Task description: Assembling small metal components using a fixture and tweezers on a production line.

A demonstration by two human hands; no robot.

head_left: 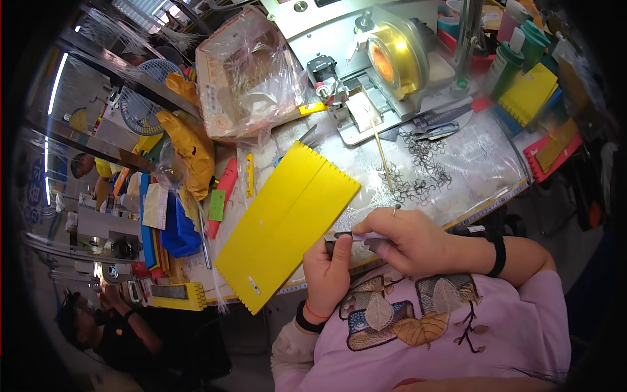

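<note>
Close to the table's front edge, my left hand (326, 276) and my right hand (415, 243) meet. Both are closed around a small dark piece (342, 234), too small to name. A pale, greyish sliver shows under my right fingers; I cannot tell whether it belongs to the dark piece. Just left of my hands lies a large yellow board (284, 225) with notched short edges, slanting over the table's front edge. Beyond my right hand, many thin dark curled wire-like pieces (424, 173) are scattered on the clear table cover. A thin wooden stick (382, 153) reaches from the machine toward them.
A lit bench machine (353, 117) with a yellow-rimmed reel (395, 59) stands at the back. Left of it is a plastic-lined carton (245, 78). Scissors-like tools (441, 130) lie right. Green bottles (506, 65) and notched yellow cards (529, 95) crowd the far right. Another person (98, 320) sits lower left.
</note>
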